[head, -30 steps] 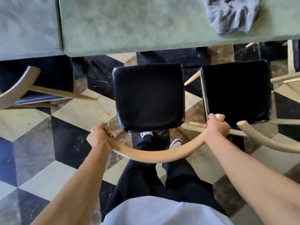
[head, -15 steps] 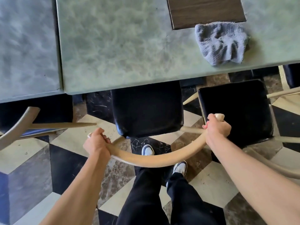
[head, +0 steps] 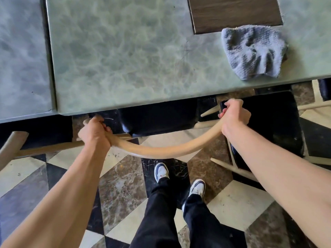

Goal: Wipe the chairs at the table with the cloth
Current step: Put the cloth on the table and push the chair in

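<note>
Wooden chair rail (head: 161,152) is gripped by both hands, left hand (head: 95,134) and right hand (head: 232,117); pushed further, fingers could pinch against the bench (head: 125,59) edge at twelve o'clock.

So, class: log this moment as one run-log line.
left hand: grips chair backrest | right hand: grips backrest | seat: mostly under table | cloth: on table, untouched

Green marbled table (head: 116,56) up top, a crumpled grey cloth (head: 254,52) lying near its front edge, just touching a dark wood panel (head: 234,13); below, chequered floor (head: 123,190) carrying the chairs and two sneakers (head: 179,179)
</note>
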{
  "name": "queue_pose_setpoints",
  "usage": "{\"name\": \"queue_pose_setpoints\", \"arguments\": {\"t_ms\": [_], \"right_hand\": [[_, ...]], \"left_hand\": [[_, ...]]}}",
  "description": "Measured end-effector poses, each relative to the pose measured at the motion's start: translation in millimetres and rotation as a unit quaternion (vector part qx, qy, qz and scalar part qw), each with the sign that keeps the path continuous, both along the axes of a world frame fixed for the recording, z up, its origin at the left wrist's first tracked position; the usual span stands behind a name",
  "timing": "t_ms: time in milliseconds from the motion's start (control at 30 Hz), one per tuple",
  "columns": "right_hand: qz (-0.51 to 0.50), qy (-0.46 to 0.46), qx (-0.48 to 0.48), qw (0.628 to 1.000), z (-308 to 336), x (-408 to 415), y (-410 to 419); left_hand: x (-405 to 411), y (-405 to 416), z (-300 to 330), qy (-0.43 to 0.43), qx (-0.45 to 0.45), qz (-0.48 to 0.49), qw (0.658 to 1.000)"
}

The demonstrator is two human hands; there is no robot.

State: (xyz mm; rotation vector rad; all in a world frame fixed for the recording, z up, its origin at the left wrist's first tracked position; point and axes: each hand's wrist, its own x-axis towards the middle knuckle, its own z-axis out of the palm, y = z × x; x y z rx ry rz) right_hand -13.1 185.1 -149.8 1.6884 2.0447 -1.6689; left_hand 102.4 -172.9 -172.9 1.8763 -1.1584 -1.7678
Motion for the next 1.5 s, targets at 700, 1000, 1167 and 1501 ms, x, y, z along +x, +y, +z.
{"name": "queue_pose_setpoints", "arguments": {"t_ms": [700, 1000, 1167, 1501], "right_hand": [[0.143, -0.016, -0.126, 0.982, 19, 23, 30], [0.194, 0.047, -0.087, 0.976, 63, 98, 122], [0.226, 0.074, 0.010, 0.971, 104, 164, 213], [0.165, 0.020, 0.165, 0.972, 157, 236, 421]], "left_hand": [[35, 12, 30, -0.098, -0.019, -0.195, 0.976], [75, 140, 81, -0.090, -0.120, -0.185, 0.971], [78, 271, 111, -0.021, -0.112, -0.295, 0.949], [89, 511, 170, 0.054, -0.100, -0.518, 0.848]]}}
